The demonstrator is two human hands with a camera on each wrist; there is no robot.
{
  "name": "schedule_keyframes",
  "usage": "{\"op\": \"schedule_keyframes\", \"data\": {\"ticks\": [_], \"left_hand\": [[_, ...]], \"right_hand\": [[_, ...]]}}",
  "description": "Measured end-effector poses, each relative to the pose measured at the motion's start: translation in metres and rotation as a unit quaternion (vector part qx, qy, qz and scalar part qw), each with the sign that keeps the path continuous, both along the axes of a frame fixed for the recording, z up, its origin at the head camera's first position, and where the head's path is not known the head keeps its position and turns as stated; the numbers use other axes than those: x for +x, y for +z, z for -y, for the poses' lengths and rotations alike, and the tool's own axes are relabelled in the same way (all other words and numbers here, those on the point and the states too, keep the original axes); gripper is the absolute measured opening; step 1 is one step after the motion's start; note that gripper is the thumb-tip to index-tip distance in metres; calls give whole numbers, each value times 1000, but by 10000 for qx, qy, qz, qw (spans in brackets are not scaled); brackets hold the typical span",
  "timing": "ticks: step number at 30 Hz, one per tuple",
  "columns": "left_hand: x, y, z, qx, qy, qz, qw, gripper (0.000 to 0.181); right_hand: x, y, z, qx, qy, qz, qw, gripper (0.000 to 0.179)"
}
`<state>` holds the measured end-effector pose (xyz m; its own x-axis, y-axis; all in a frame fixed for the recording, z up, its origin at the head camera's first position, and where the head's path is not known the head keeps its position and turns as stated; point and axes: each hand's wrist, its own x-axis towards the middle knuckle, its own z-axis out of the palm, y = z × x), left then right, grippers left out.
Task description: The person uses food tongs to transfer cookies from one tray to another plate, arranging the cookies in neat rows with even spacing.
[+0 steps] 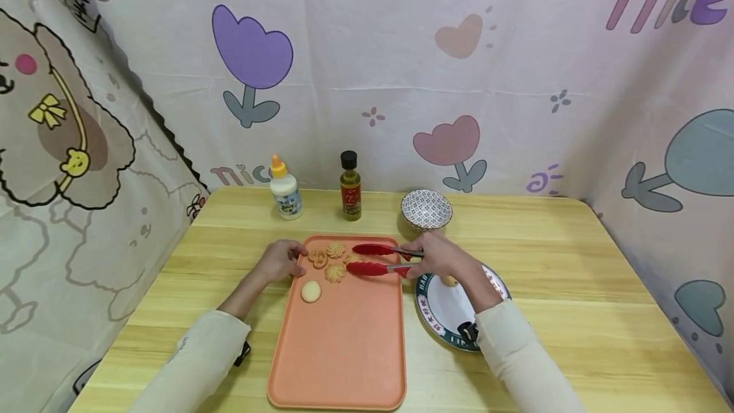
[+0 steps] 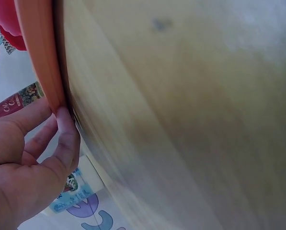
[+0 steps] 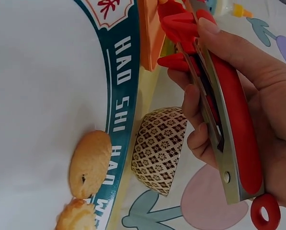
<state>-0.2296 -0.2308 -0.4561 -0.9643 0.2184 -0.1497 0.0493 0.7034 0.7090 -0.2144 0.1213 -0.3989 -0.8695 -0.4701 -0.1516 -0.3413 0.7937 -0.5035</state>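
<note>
My left hand (image 1: 279,260) pinches the left rim of an orange tray (image 1: 344,349) near its far corner; the left wrist view shows thumb and fingers on the tray edge (image 2: 42,52). In my right hand (image 1: 438,255) I grip red-tipped metal tongs (image 3: 238,129). Their spread tips reach over the tray's far right part, with a cookie (image 1: 353,259) partly visible between them. Beside it lie a swirled cookie (image 1: 335,249), a pretzel-shaped cookie (image 1: 318,259) and a ridged cookie (image 1: 335,273). A smooth round cookie (image 1: 311,292) sits closer to me.
Right of the tray is a green-rimmed plate (image 1: 430,317), partly under my right forearm, with an oval cookie (image 3: 90,163) and a ridged one (image 3: 77,215). Behind stand a white glue bottle (image 1: 287,195), an oil bottle (image 1: 351,190) and a patterned bowl (image 1: 426,209).
</note>
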Motion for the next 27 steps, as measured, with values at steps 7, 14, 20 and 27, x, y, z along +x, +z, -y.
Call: {"op": "schedule_keyframes", "data": {"ticks": [7, 14, 20, 27], "left_hand": [[0, 0, 0, -22, 3, -49, 10000, 34], [0, -2, -2, -56, 96, -38, 9999, 34], [1, -3, -3, -46, 227, 89, 9997, 33], [0, -1, -3, -33, 212, 120, 9997, 35]], "right_hand": [[0, -2, -3, -42, 140, -141, 9998, 53], [3, 2, -7, -97, 152, -207, 9996, 51], [7, 4, -17, -175, 192, -387, 9989, 49], [17, 12, -34, -80, -165, -101, 9998, 51]]}}
